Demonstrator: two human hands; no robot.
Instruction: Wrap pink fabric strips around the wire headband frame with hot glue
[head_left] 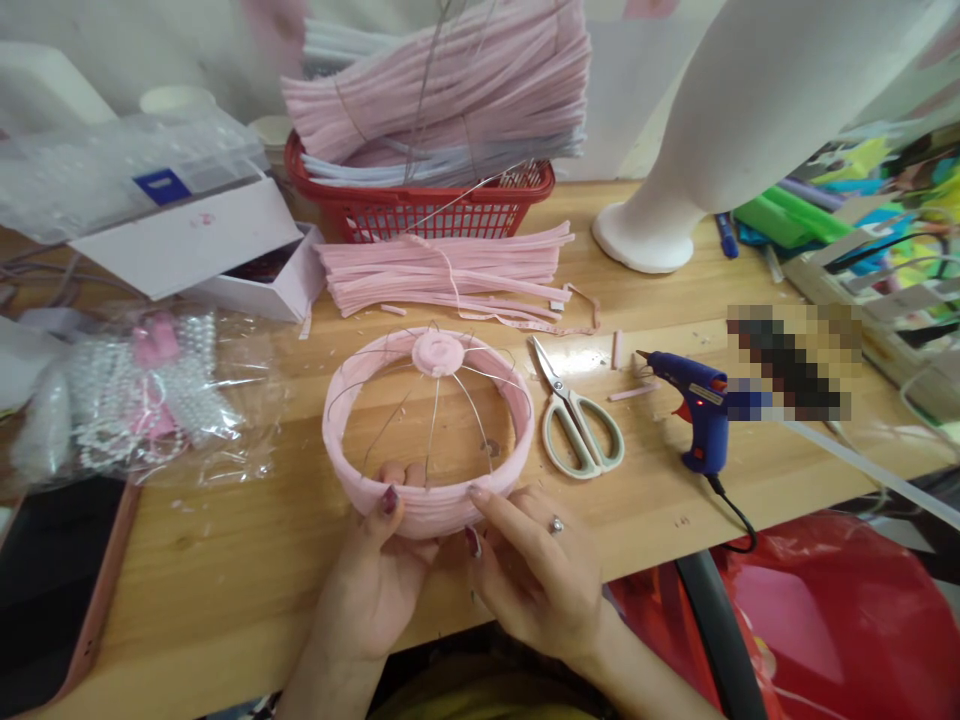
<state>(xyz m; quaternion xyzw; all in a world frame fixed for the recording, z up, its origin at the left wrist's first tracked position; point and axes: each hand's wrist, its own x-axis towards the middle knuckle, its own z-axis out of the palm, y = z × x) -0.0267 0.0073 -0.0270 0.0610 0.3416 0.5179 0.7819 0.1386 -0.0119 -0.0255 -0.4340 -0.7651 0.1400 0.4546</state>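
A pink ring-shaped wire frame [352,480] is held just above the table's near side. Fuzzy pink strips seem to cover its band, and thin bare wires run up to a small pink disc [438,353]. My left hand [379,585] grips the near side of the band, thumb outside and fingertips showing inside. At the band's near right, my right hand [536,560] has its index finger on the upper edge and its thumb close below. The scissors [574,425] lie partly open to the right of the ring. Further right stands a blue glue gun [694,400] with a red light showing.
Behind the ring lies a bundle of pink pipe cleaners [450,270] with a tape measure across it. A red basket [427,215] holds more bundles. A white foam stand [652,235] rises at back right. Bagged pearl strings [150,400] and a phone [60,590] lie left.
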